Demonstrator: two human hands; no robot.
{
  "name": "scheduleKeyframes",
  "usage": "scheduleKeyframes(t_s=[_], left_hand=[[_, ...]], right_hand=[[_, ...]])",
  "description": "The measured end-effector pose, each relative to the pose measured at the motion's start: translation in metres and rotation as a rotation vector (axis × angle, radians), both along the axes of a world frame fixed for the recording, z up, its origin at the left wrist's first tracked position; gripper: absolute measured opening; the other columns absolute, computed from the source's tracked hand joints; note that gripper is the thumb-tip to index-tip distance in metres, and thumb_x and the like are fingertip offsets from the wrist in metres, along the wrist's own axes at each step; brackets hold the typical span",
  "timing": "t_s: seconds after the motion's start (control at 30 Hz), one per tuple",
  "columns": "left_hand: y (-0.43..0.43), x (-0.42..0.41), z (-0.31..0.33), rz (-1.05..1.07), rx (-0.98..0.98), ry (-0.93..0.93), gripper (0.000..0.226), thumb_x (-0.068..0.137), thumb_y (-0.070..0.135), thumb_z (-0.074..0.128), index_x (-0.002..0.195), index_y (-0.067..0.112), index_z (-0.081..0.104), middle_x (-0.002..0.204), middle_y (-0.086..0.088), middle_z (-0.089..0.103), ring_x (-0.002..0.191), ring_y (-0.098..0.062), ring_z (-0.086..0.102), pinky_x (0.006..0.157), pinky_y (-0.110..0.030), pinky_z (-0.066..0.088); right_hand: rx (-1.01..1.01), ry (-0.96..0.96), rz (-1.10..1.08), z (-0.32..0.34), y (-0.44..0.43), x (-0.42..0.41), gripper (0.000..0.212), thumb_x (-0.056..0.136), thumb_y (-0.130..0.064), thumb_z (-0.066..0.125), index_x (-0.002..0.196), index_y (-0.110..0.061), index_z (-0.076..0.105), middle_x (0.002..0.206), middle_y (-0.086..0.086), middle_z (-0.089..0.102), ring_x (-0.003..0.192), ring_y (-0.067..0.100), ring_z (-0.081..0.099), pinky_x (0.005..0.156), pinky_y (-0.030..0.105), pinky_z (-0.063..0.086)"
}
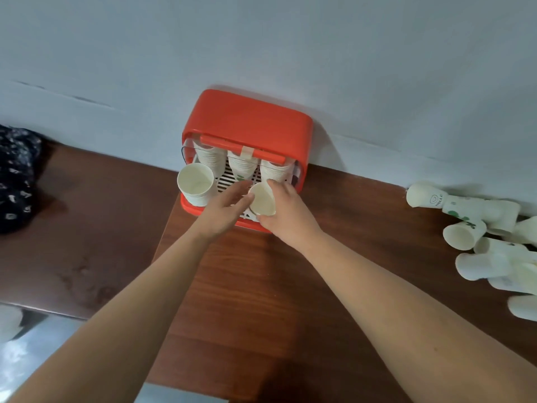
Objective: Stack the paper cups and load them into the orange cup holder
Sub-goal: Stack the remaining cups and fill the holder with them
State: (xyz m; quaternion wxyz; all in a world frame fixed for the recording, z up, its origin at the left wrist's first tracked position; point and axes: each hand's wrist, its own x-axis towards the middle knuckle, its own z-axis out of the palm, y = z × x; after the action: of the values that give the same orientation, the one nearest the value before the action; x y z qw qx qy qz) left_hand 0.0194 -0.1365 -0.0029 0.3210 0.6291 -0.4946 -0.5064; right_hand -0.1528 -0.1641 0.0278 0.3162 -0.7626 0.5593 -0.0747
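Gripping paper cup [263, 200] at orange holder [247, 117], right hand [287, 210] curled; left hand [225, 209] straight-fingered; wooden table [247, 301], white wall [261, 39].

Orange cup holder [250, 120] against the wall, on the wooden table [261, 286]. Three cup stacks [242, 167] at its back, another stack [195, 184] front left. Right hand [287, 213] grips a paper cup [263, 200] at the front right; left hand [223, 210] fingers touch its rim. Loose cups [491, 248] lie heaped far right.
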Motion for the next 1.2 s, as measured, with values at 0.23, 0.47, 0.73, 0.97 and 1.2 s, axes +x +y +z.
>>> scheduleKeyframes(t_s=[0.23,0.47,0.73,0.97,1.2], left_hand=[[-0.002,-0.002,-0.007,-0.047,-0.051,-0.171,0.043,0.101,0.024,0.057,0.143,0.023,0.050,0.126,0.007,0.063,0.114,-0.014,0.063,0.100,-0.045,0.052],[0.009,-0.015,0.003,0.094,-0.083,-0.290,0.041,0.102,0.027,0.054,0.140,0.012,0.051,0.131,-0.002,0.060,0.114,-0.016,0.058,0.095,-0.032,0.046],[0.052,-0.048,0.007,0.012,-0.024,-0.472,0.029,0.095,0.020,0.058,0.121,0.009,0.060,0.116,-0.002,0.060,0.106,-0.019,0.056,0.088,-0.031,0.042],[0.032,-0.164,0.026,-0.289,-0.127,-0.471,0.016,0.094,0.022,0.062,0.107,0.013,0.065,0.105,-0.001,0.062,0.097,-0.018,0.060,0.088,-0.029,0.044],[0.010,-0.332,0.057,-0.531,-0.232,-0.494,0.020,0.097,0.028,0.058,0.113,0.017,0.063,0.108,0.002,0.060,0.102,-0.015,0.057,0.087,-0.026,0.039]], right_hand=[[0.054,0.007,-0.020,-0.014,-0.006,0.000,0.084,0.087,-0.022,0.074,0.156,-0.023,0.026,0.157,0.004,0.036,0.139,0.024,0.042,0.108,0.040,0.043],[0.065,-0.037,-0.124,-0.007,0.004,-0.012,0.096,0.079,-0.034,0.079,0.154,-0.020,0.022,0.150,0.009,0.039,0.133,0.026,0.047,0.104,0.044,0.047],[0.119,0.185,-0.317,0.006,0.058,-0.145,0.063,0.093,-0.049,0.061,0.144,-0.016,0.044,0.146,0.006,0.043,0.126,0.023,0.054,0.101,0.035,0.047],[0.102,0.242,-0.551,0.031,0.101,-0.296,0.058,0.094,-0.047,0.060,0.139,-0.013,0.048,0.141,0.009,0.045,0.121,0.026,0.055,0.102,0.039,0.047],[-0.027,0.200,-0.755,0.056,0.133,-0.439,0.053,0.090,-0.041,0.064,0.131,-0.009,0.053,0.127,0.010,0.051,0.110,0.028,0.057,0.096,0.040,0.046]])
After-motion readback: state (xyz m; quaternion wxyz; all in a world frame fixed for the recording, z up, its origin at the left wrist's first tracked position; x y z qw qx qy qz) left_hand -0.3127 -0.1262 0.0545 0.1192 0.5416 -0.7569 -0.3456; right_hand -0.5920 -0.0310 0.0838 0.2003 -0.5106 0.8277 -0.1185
